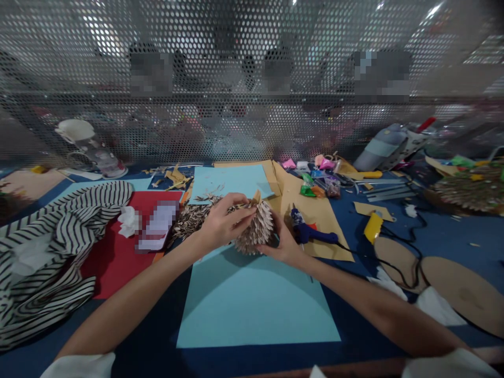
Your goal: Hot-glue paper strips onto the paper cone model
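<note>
Paper-scaled ball (258,231), one only, is held between two hands, the left hand (220,223) closed over its top-left, perhaps pinching a loose scale, the right hand (285,244) cupped round its right side, over one light-blue sheet (252,304), with one glue gun (313,234) laid just right.

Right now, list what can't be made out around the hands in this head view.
Head view only:
- Scaled paper ball: left side hidden by the left hand, underside by the right hand.
- Blurred patch on the red sheet: what lies there is unreadable.
- Perforated screen: only vague shapes behind it.
- Cardboard disc: cut off by the right edge.
</note>
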Demonstrator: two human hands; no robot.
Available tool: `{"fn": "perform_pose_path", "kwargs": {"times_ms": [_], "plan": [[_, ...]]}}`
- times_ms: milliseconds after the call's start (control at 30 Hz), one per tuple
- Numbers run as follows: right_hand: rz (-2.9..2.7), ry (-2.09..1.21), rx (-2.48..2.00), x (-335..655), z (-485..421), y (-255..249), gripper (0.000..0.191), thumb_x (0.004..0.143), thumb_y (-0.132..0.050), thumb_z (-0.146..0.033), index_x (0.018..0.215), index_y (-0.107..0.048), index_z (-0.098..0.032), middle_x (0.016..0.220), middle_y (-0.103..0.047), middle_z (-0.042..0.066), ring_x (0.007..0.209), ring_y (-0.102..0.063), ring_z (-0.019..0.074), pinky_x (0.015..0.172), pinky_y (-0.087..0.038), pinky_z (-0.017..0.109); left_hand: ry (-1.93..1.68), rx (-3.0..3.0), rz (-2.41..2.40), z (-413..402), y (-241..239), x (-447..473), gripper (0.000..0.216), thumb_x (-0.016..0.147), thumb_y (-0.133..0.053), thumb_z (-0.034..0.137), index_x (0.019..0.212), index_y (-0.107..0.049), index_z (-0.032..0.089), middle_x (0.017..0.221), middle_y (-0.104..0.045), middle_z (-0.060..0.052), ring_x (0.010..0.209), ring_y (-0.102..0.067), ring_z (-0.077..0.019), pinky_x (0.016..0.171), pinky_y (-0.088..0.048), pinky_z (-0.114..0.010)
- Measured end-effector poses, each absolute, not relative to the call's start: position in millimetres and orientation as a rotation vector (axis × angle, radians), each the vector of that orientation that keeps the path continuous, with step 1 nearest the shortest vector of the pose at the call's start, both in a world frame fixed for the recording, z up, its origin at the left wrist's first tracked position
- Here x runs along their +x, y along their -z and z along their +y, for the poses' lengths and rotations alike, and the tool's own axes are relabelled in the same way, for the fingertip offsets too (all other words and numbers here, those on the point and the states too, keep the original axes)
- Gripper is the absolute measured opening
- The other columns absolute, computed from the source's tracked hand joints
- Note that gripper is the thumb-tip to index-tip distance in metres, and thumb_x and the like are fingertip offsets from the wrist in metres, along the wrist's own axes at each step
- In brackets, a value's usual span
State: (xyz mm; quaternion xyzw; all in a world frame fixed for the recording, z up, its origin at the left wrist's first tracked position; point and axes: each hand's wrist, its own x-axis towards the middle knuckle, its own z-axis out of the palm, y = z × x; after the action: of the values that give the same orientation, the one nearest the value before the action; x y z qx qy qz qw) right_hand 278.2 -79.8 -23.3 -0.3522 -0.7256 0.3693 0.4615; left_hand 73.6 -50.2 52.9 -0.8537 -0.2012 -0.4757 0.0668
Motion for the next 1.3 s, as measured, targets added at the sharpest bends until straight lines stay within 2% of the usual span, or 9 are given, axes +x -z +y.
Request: {"fn": "perform_pose_path", "kwargs": {"times_ms": [333,600,800,967,1133,1300], "plan": [[-1.767,-0.926,-0.874,277.9,-79.2,25.1,0.089,0.069,-0.073,-0.046,0.139,-0.023,-0.023,0.141,-0.036,0.016,0.13,-0.038,0.0342,0.107,-0.034,0.051,1.433,-2.56,-0.659,-52.6,-53.1,75.0,0.027,0.081,-0.061,0.013,0.107,-0.059,0.021,0.105,-0.056,-0.01,0.097,-0.059,-0.0177,0.076,-0.056,-0.029],[-1.779,-0.922,-0.858,278.3,-79.5,24.0,0.089,0.069,-0.074,-0.044,0.14,-0.022,-0.024,0.141,-0.035,0.015,0.131,-0.037,0.034,0.108,-0.033,0.051,1.441,-2.563,-0.654,-53.7,-57.0,75.0,0.034,0.08,-0.062,0.014,0.113,-0.055,0.02,0.104,-0.057,-0.01,0.1,-0.057,-0.0191,0.082,-0.054,-0.032],[-1.745,-0.937,-0.839,279.0,-78.2,28.7,0.088,0.07,-0.073,-0.042,0.14,-0.022,-0.026,0.141,-0.035,0.014,0.131,-0.037,0.0329,0.108,-0.032,0.051,1.399,-2.705,-0.818,-55.4,-58.6,75.7,0.061,0.077,-0.067,0.03,0.13,-0.039,0.017,0.118,-0.052,-0.016,0.117,-0.048,-0.0267,0.098,-0.045,-0.044],[-1.755,-0.926,-0.825,281.1,-79.1,29.0,0.087,0.072,-0.072,-0.041,0.141,-0.021,-0.026,0.144,-0.033,0.013,0.134,-0.034,0.0316,0.11,-0.031,0.048,1.318,-2.988,-1.084,-51.9,-53.5,76.8,0.084,0.071,-0.071,0.041,0.137,-0.026,0.017,0.133,-0.044,-0.018,0.123,-0.046,-0.0307,0.099,-0.043,-0.046],[-1.804,-0.885,-0.839,282.4,-79.8,24.8,0.088,0.074,-0.071,-0.04,0.144,-0.018,-0.025,0.147,-0.029,0.013,0.136,-0.03,0.0324,0.111,-0.029,0.049,1.289,-3.155,-1.2,-50.9,-54.8,77.6,0.075,0.073,-0.07,0.042,0.133,-0.032,0.018,0.128,-0.051,-0.014,0.118,-0.052,-0.0267,0.095,-0.047,-0.037],[-1.82,-0.839,-0.815,282.2,-78.4,24.8,0.089,0.078,-0.065,-0.042,0.147,-0.011,-0.024,0.153,-0.02,0.011,0.14,-0.022,0.031,0.113,-0.023,0.049,1.322,-2.939,-1.283,-55.7,-54.6,81.8,0.066,0.073,-0.069,0.044,0.126,-0.038,0.018,0.123,-0.051,-0.012,0.115,-0.051,-0.0252,0.096,-0.045,-0.036]]}}
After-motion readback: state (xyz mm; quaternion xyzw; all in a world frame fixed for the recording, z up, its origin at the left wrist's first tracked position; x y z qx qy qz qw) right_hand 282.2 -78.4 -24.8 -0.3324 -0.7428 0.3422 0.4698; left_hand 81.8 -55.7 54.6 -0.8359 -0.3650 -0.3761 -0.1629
